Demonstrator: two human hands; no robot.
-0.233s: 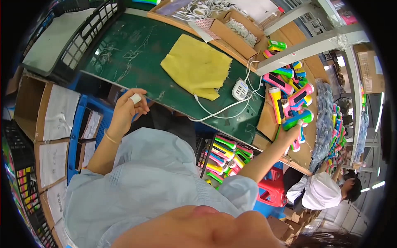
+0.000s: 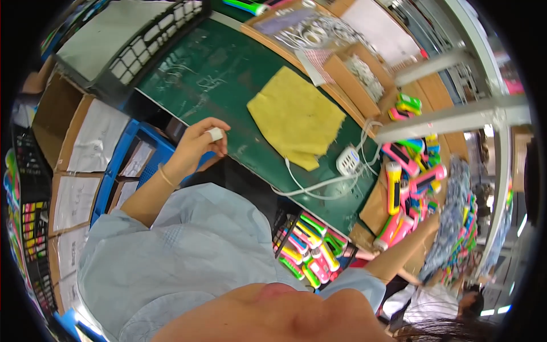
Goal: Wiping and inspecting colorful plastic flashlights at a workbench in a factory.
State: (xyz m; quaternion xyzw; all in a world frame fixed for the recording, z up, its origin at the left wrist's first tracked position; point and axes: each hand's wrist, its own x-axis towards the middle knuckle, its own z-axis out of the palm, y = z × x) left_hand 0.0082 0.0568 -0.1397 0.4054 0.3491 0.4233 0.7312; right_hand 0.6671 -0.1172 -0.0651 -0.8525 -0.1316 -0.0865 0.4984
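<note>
My left hand [image 2: 202, 145] hangs over the near edge of the green table, fingers loosely bent and apart, holding nothing. A white wrap [image 2: 214, 134] is round one finger. My right arm reaches out to the right, and my right hand [image 2: 431, 224] is at the far right edge of a heap of pink, yellow, green and blue flashlights [image 2: 394, 188]. Its fingers are hard to make out, so whether it grips one is hidden. A yellow cloth [image 2: 296, 117] lies on the table. Beside it sits a white multi-port USB charger [image 2: 347, 161] with white cables.
Below the table edge stands a black crate of flashlights [image 2: 310, 251]. A small carton of white parts [image 2: 364, 77] is at the back, near a grey metal post [image 2: 450, 119]. Clear plastic bags [image 2: 453, 211] lie at right. A black crate [image 2: 154, 43] stands far left.
My right hand has moved away from the green and blue flashlight it was at, toward the plastic bags. The whole view has shifted; my left hand keeps its loose pose.
</note>
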